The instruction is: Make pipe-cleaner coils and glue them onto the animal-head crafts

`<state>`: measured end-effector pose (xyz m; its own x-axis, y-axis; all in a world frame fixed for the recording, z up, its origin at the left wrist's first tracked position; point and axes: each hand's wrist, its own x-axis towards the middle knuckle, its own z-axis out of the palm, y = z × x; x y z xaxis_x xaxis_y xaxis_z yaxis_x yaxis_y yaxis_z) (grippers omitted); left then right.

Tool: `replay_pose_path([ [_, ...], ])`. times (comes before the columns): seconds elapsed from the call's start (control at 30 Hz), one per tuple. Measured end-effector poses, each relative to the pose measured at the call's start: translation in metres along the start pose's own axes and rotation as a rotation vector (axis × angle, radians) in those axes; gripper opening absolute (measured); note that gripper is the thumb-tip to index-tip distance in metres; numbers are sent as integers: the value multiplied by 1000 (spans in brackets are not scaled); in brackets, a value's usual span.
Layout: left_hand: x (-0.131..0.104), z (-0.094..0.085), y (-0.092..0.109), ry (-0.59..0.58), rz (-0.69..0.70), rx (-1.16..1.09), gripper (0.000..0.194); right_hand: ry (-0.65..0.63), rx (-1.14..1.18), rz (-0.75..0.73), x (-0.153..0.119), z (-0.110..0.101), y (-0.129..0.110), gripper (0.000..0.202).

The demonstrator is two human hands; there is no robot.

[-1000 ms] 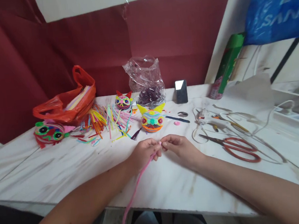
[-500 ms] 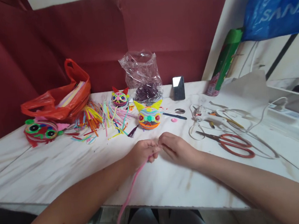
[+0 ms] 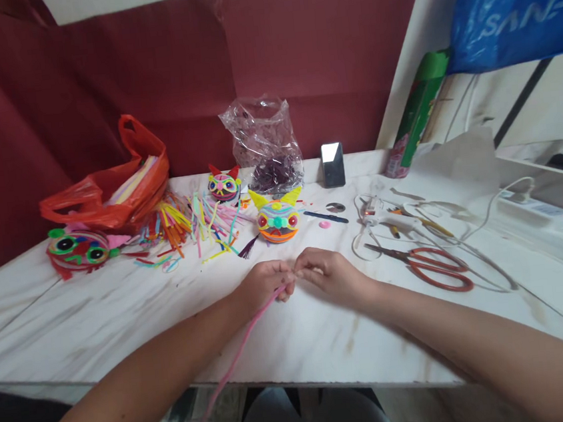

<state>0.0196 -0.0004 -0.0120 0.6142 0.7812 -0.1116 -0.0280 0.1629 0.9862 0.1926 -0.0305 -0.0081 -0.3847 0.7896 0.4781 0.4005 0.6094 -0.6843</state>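
Observation:
A long pink fuzzy strip [image 3: 243, 346] runs from my fingers down past the table's front edge. My left hand [image 3: 269, 283] is closed on it near its upper end. My right hand [image 3: 325, 272] meets the left one, its thumb and forefinger pinched at the strip's tip, which is mostly hidden. Just behind my hands sits a round striped figure [image 3: 277, 222] with yellow ears and red eyes. A pink disc [image 3: 324, 224] and a dark blue tool [image 3: 326, 217] lie to its right.
Red-handled scissors [image 3: 438, 268], a white glue gun [image 3: 398, 220] and looping cables lie at right. Behind stand a phone [image 3: 333, 165], a clear bag [image 3: 267, 145] and a green can [image 3: 417, 113]. Colourful strips [image 3: 213, 226], two more figures and a red bag [image 3: 109, 195] are at left.
The pink strip's lower end has swung to the left. My fingers have shifted slightly at its tip. The whole view has moved a little.

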Motion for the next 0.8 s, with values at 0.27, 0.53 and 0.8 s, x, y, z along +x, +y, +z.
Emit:
replay_pose_path([
  [0.27, -3, 0, 0, -41, 137, -13, 25, 66, 730, 287, 2, 14, -8, 26],
  [0.53, -3, 8, 3, -3, 43, 5, 23, 18, 209, 124, 1, 6, -9, 14],
  [0.8, 1, 6, -1, 62, 52, 44, 21, -25, 262, 130, 3, 1, -9, 13],
])
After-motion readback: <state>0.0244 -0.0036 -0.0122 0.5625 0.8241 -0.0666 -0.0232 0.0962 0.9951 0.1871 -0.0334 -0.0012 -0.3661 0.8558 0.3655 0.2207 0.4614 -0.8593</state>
